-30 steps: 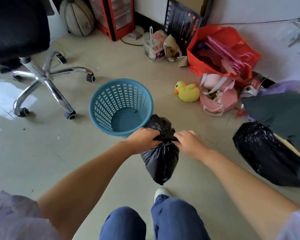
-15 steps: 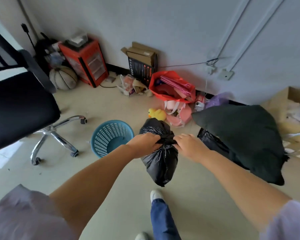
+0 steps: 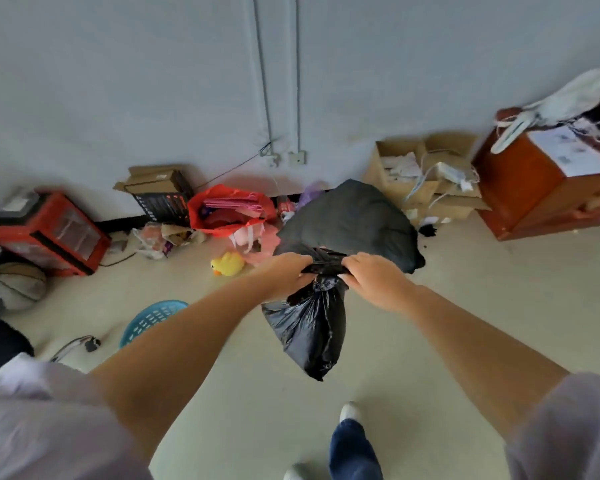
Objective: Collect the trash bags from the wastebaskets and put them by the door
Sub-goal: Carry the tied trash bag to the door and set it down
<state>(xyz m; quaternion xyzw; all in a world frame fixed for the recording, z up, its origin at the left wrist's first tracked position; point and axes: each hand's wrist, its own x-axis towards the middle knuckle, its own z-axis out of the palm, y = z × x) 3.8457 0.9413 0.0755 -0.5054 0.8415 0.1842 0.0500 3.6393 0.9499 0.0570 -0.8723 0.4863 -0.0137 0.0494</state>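
Fingers of the left hand and right hand squeeze tight around the black trash bag neck. It hangs above the floor; the blue wastebasket sits at eight o'clock.

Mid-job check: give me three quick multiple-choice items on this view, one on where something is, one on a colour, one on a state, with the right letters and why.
1. Where is the blue basket?
A. On the floor, left of the held bag
B. On the wooden cabinet
C. Inside the cardboard box

2. What colour is the toy duck?
A. Green
B. Yellow
C. White

3. How is the small trash bag held?
A. Lying on the floor
B. One hand only
C. Both hands at its gathered neck

Answers:
1 A: the blue basket sits on the floor, low left.
2 B: the toy duck is yellow.
3 C: left hand and right hand grip the trash bag, which hangs clear of the floor.
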